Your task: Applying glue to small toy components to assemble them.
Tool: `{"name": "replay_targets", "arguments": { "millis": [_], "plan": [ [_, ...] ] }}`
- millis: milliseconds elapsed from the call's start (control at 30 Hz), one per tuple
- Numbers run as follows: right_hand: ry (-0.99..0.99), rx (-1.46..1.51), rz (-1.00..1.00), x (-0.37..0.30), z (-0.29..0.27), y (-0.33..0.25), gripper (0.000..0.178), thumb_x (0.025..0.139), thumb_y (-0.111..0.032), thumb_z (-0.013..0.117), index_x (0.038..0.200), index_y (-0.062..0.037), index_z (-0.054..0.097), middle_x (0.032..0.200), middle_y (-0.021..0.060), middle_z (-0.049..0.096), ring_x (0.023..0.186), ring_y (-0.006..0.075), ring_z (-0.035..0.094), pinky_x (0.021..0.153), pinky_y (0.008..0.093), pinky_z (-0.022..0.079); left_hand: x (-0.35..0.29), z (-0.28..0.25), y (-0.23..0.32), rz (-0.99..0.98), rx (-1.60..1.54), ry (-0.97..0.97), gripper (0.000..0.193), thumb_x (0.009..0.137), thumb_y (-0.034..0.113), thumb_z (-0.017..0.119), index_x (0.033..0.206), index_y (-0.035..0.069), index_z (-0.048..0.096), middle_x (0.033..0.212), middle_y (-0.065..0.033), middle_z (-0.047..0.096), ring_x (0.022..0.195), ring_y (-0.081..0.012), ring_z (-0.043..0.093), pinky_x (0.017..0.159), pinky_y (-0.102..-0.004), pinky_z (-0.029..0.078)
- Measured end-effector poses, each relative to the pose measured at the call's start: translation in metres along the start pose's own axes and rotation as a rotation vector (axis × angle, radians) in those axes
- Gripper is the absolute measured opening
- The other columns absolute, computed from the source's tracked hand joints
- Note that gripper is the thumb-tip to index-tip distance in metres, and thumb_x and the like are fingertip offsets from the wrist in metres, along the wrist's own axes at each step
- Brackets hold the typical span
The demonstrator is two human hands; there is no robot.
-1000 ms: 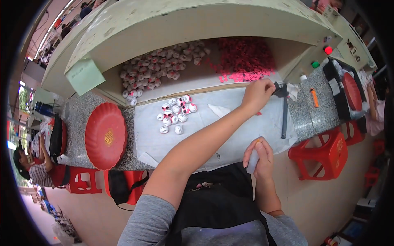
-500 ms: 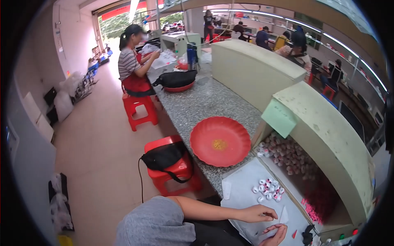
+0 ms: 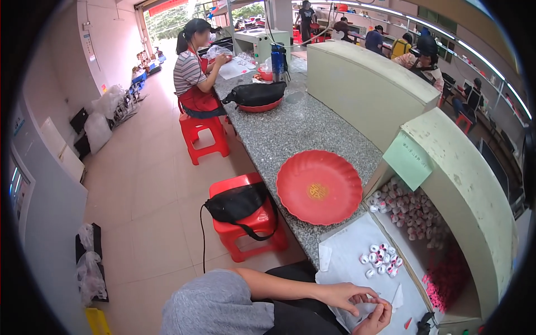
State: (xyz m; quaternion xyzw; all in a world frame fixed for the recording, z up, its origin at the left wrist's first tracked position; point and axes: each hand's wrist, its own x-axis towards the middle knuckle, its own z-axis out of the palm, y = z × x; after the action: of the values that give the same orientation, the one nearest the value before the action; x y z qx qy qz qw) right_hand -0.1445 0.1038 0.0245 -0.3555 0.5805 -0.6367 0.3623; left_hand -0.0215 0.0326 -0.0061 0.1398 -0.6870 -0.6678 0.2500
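Observation:
Over a white paper sheet (image 3: 349,237) at the lower right, my left hand (image 3: 345,295) and my right hand (image 3: 376,320) meet at the fingertips. Both have their fingers curled in a pinch; what they hold, if anything, is too small to make out. Just beyond them on the sheet lies a cluster of small white balls with pink and dark marks (image 3: 382,260). Beside my right hand are a small red pointed piece (image 3: 408,323) and a small black object (image 3: 425,324).
A pale green cabinet (image 3: 458,167) holds heaped whitish balls (image 3: 410,215) and bright pink pieces (image 3: 446,287). Farther along the granite counter (image 3: 329,125) stand a scalloped red tray (image 3: 340,204) and a black bag (image 3: 258,94). Left are red stools (image 3: 245,223); a co-worker (image 3: 195,72) sits beyond.
My hands were slightly apart, and now their fingertips come together. The whole view has shifted, so the counter and tray appear farther right.

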Motion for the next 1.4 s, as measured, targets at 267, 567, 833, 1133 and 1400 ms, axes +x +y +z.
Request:
{"name": "replay_targets", "arguments": {
  "millis": [267, 567, 833, 1133, 1400],
  "plan": [
    [-0.025, -0.209, -0.321, 0.003, -0.004, 0.002, 0.014, 0.079, -0.006, 0.043, 0.082, 0.0034, 0.053, 0.088, 0.0104, 0.049, 0.082, 0.0190, 0.045, 0.076, 0.0296, 0.036, -0.003, 0.017, 0.002, -0.125, -0.079, 0.050, 0.043, 0.074, 0.021, 0.056, 0.110, 0.008, 0.038, 0.079, -0.0046, 0.050, 0.068, -0.0104, 0.048, 0.063, -0.0237, 0.039],
    [0.185, 0.256, -0.060, 0.002, -0.030, 0.022, 0.016, 0.082, -0.015, 0.037, 0.072, -0.0034, 0.043, 0.067, 0.0064, 0.046, 0.066, 0.0147, 0.046, 0.066, 0.0273, 0.037, 0.015, 0.023, -0.002, -0.158, 0.070, -0.130, 0.038, 0.077, 0.020, 0.052, 0.109, 0.003, 0.041, 0.080, -0.0039, 0.050, 0.069, -0.0085, 0.047, 0.063, -0.0219, 0.040],
    [0.296, 0.397, 0.062, 0.019, -0.060, 0.026, 0.017, 0.083, -0.015, 0.038, 0.078, 0.0000, 0.046, 0.068, 0.0100, 0.051, 0.062, 0.0172, 0.050, 0.062, 0.0271, 0.040, 0.051, -0.009, 0.018, -0.141, 0.190, 0.047, 0.033, 0.074, 0.008, 0.053, 0.106, 0.003, 0.046, 0.090, -0.0073, 0.055, 0.079, -0.0118, 0.051, 0.070, -0.0238, 0.040],
    [0.132, 0.482, 0.099, 0.011, -0.073, 0.034, 0.018, 0.083, -0.012, 0.039, 0.080, 0.0022, 0.048, 0.071, 0.0116, 0.055, 0.060, 0.0157, 0.053, 0.061, 0.0258, 0.042, 0.075, 0.024, 0.014, -0.099, 0.381, 0.035, 0.030, 0.073, 0.005, 0.053, 0.102, 0.004, 0.050, 0.089, -0.0076, 0.056, 0.077, -0.0130, 0.051, 0.070, -0.0246, 0.040],
    [0.120, 0.436, 0.085, 0.015, -0.068, 0.035, 0.019, 0.083, -0.015, 0.038, 0.079, 0.0009, 0.048, 0.069, 0.0101, 0.054, 0.059, 0.0159, 0.052, 0.061, 0.0252, 0.040, 0.080, 0.027, 0.008, -0.115, 0.347, 0.009, 0.029, 0.072, 0.005, 0.053, 0.101, 0.004, 0.051, 0.089, -0.0081, 0.056, 0.077, -0.0136, 0.052, 0.070, -0.0251, 0.040]
  ]
}}
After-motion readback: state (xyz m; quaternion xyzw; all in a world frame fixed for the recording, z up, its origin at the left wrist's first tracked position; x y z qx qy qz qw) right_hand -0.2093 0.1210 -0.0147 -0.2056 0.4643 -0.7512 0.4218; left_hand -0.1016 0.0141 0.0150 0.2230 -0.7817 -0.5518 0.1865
